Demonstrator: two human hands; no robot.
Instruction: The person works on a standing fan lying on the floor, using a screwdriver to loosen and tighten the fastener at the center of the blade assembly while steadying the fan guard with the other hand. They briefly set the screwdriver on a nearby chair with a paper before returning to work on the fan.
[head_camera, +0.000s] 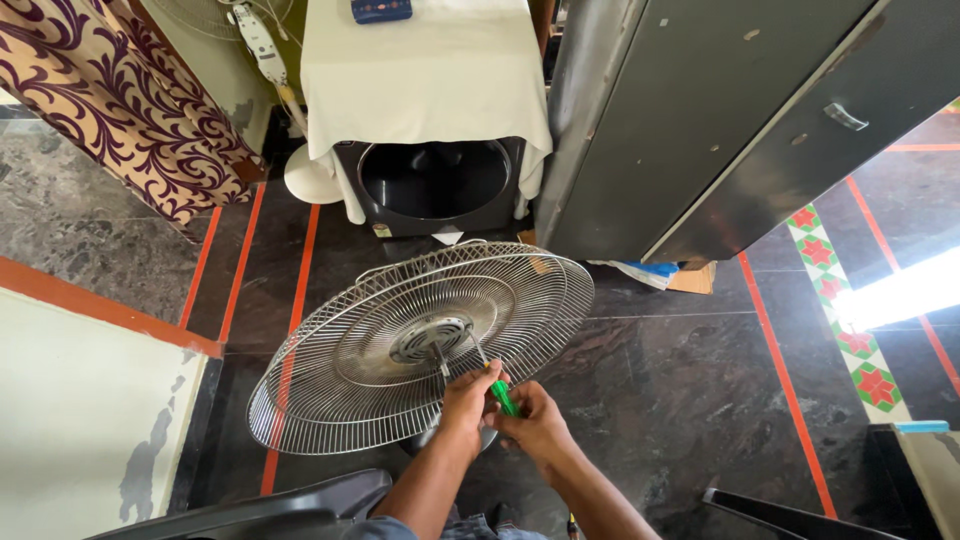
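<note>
At the lower centre of the frame, the right hand (535, 420) grips a green screwdriver (500, 392), and the left hand (468, 395) closes around its shaft (tip hidden). The wire fan guard (420, 340) lies tilted just above; keeping the tool straight on the hub (430, 338) seems wise.

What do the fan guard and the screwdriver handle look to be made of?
Fan guard: bare metal wire, silvery and shiny, judging by its thin glinting rings and spokes. Screwdriver handle: probably glossy plastic, bright green, mostly hidden by the right hand.

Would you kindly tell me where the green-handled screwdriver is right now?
The green-handled screwdriver is low in the head view's centre, gripped between both hands, its shaft reaching toward the hub of the wire fan guard.
</note>
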